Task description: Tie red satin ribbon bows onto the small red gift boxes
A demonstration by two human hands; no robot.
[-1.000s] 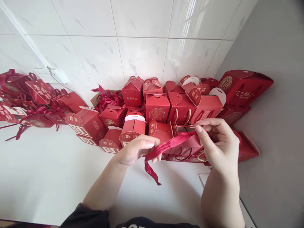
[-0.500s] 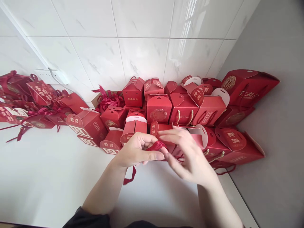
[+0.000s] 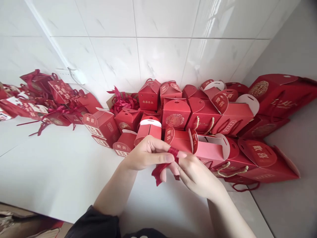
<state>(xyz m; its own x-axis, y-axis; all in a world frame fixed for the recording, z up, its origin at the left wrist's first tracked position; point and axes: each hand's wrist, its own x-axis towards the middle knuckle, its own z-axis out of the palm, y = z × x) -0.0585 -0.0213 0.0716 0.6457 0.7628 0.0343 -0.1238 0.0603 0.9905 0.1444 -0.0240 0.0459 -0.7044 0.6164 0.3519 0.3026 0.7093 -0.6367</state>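
A dark red satin ribbon is held between my two hands, just in front of the stacked boxes. My left hand pinches it, with a band of ribbon wrapped round the forefinger's tip and a loose end hanging below. My right hand has its fingers closed on the ribbon beside the left fingertips; part of its grip is hidden behind the knuckles. Right behind the hands stand red gift boxes, among them a box with a rounded flap and an open pink-sided box.
More red boxes, some with gold rope handles, are stacked along the tiled wall. Tangled ribbons lie in a carton behind. Ribboned boxes are heaped at left on the white table. A grey partition bounds the right side.
My right hand, spread and blurred before, has closed on the ribbon by my left fingertips. A ribbon end now hangs lower under the hands. The view has shifted left.
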